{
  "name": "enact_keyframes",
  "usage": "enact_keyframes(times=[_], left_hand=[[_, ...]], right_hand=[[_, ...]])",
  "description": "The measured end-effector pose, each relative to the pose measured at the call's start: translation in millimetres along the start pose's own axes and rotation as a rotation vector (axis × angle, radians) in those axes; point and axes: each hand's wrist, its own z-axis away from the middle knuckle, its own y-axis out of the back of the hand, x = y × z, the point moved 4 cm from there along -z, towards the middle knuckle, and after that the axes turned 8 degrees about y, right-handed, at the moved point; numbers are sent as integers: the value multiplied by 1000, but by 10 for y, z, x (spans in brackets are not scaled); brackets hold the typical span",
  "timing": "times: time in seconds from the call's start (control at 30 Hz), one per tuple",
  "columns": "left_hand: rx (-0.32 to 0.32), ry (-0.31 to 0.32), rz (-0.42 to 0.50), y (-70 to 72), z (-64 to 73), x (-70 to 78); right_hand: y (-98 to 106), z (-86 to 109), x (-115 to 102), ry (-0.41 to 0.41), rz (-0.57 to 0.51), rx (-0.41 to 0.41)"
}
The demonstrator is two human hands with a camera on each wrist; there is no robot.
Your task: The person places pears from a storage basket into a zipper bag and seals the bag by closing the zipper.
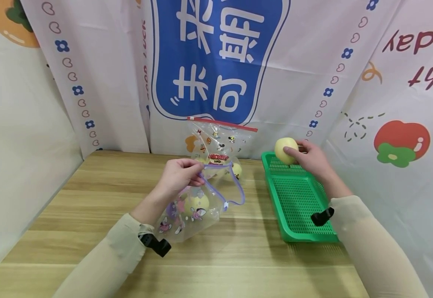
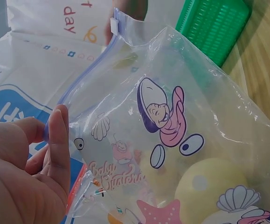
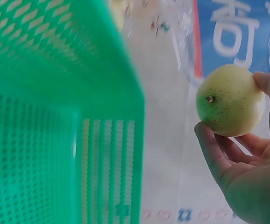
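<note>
My left hand (image 1: 182, 176) pinches the purple zip edge of a clear printed zip bag (image 2: 172, 116), whose mouth gapes toward the right. Inside that bag lies a pale yellow round fruit (image 2: 214, 184), seen through the plastic. My right hand (image 1: 311, 159) holds another pale yellow fruit (image 3: 230, 100), which looks like an apple or pear, between thumb and fingers. It is above the far end of the green basket (image 1: 281, 207). Dark specks and a small brown stem spot show on its skin in the right wrist view.
A second clear zip bag (image 1: 220, 140) with a red zip stands at the back, against the printed cloth (image 1: 127, 82), with pale fruit inside. The green basket sits on the right of the wooden table (image 1: 220, 269). Cloth walls close in the left, back and right.
</note>
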Motion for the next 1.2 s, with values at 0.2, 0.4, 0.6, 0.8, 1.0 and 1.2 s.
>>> enact_keyframes(times=[0.2, 0.4, 0.6, 0.8, 1.0, 1.2], left_hand=[[4, 2, 6, -2, 13, 11], [5, -1, 2, 2, 17, 20], [3, -10, 1, 7, 25, 31], [5, -15, 1, 11, 8, 33], [7, -8, -3, 16, 2, 33], [16, -3, 1, 15, 19, 46]], right_hand=[[-203, 38, -338, 54, -35, -30], [-444, 68, -563, 118, -29, -76], [-696, 150, -777, 166, -24, -150], [-897, 239, -936, 229, -29, -226], [-1058, 311, -1019, 253, -35, -274], [-1202, 348, -1058, 325, -24, -312]])
